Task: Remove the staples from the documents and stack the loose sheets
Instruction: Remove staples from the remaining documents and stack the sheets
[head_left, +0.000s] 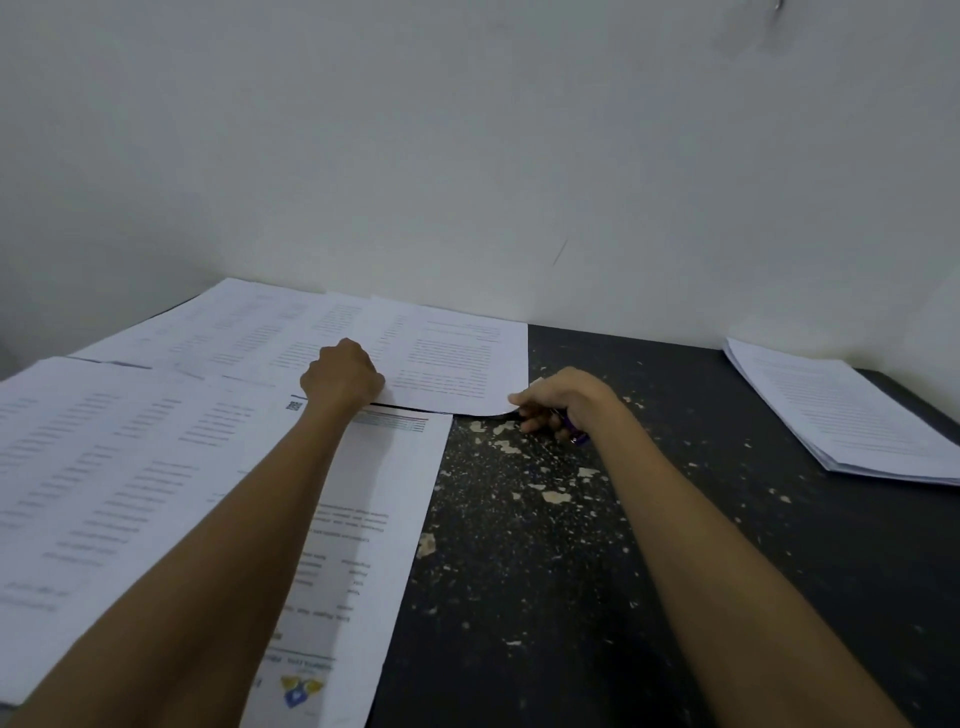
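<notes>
Several printed documents lie spread over the left half of the dark table. My left hand (343, 374) rests as a curled fist on the far document (447, 358), pressing it down near its front edge. My right hand (558, 402) grips a purple staple remover (571, 428) at that document's front right corner, which curls up slightly. A nearer sheet with a coloured table and a logo (374, 519) lies under my left forearm. A big document of text columns (114, 457) covers the near left.
A separate stack of sheets (841, 410) lies at the far right by the wall. The black tabletop (571, 571) between is worn, with chipped paint flecks. A white wall closes off the back edge.
</notes>
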